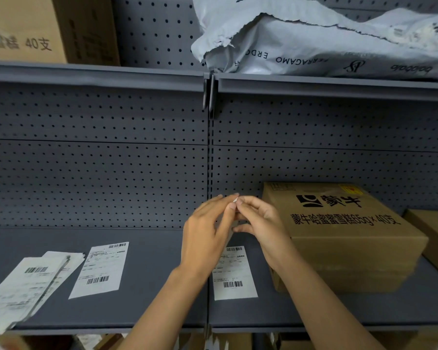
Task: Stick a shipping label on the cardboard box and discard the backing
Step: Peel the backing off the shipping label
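Found at the near left of the shelf [147,306]: a loose paper pile [23,286]. Found just right of it a flat printed sheet [99,269], and under the wrists a second printed sheet [234,274].

Raised above that second sheet: left hand [208,233] and right hand [261,223], met at the fingertips. Both grips pinched shut on a small white slip [235,200]. Seen edge-on, so could not be told apart as label, backing or both.

Judged as the peel step, with no white shipping label seen on the cardboard box [339,231]. Box set at the right of the shelf, just beside the right hand, printed top up. Beyond: pegboard wall [86,160], then an upper shelf [314,84] with a grey mailer bag [314,46].

Likely faults from here:
- Tearing at the corner, from too sharp a pull.
- Adhesive folded onto itself or onto fingertips, from a slack free end.
- Sticking to the sheet below, from a drop.
- Creasing on the box top, from laying down all at once.
- Backing lost among the loose papers, from setting down at left.
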`<action>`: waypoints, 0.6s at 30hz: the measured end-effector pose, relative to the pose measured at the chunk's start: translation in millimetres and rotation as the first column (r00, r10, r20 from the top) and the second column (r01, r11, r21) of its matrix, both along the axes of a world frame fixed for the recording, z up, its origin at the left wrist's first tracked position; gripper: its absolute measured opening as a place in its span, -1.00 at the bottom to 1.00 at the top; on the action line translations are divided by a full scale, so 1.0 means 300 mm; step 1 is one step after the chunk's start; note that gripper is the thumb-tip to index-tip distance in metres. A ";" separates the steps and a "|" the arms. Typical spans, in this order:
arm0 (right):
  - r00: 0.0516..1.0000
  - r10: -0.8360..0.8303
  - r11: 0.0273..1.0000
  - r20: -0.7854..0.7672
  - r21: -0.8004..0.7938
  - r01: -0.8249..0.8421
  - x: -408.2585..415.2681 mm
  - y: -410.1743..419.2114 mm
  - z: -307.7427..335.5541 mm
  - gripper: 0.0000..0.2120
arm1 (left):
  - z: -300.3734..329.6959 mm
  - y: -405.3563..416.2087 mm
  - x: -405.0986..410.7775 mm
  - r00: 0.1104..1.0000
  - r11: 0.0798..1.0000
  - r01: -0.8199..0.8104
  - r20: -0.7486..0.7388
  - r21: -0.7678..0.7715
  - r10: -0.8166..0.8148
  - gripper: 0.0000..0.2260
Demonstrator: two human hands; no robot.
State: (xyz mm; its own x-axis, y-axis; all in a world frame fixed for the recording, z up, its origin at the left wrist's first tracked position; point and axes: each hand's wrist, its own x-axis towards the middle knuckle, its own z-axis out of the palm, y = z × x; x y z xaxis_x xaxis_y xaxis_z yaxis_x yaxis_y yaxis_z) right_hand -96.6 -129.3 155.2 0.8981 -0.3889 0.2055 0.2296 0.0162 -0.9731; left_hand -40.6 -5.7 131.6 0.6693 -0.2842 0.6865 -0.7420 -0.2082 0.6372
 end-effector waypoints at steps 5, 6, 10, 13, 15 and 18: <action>1.000 -0.031 0.997 -0.004 -0.071 0.030 0.004 0.004 0.003 -0.85 | 0.019 -0.002 -0.010 0.994 0.999 0.006 -0.105 -0.036 -0.010 -0.80; 0.999 -0.038 0.994 -0.005 -0.103 0.038 0.002 0.003 0.003 -0.85 | 0.026 -0.002 -0.014 0.990 0.999 0.016 -0.142 -0.047 -0.022 -0.81; 0.998 -0.059 0.979 -0.013 -0.195 0.056 0.003 0.006 0.004 -0.85 | 0.051 0.001 -0.020 0.961 0.995 0.058 -0.265 -0.081 -0.077 -0.81; 0.997 -0.075 0.975 -0.025 -0.213 0.068 0.005 0.009 0.007 -0.88 | 0.072 0.006 -0.027 0.935 0.991 0.060 -0.340 -0.123 -0.099 -0.79; 0.995 -0.092 0.972 -0.033 -0.221 0.082 0.004 0.011 0.010 -0.87 | 0.083 0.011 -0.025 0.915 0.989 0.063 -0.388 -0.132 -0.110 -0.82; 0.990 -0.134 0.963 -0.038 -0.241 0.121 0.002 0.007 0.009 -0.89 | 0.087 0.020 -0.013 0.897 0.990 0.092 -0.422 -0.104 -0.127 -0.86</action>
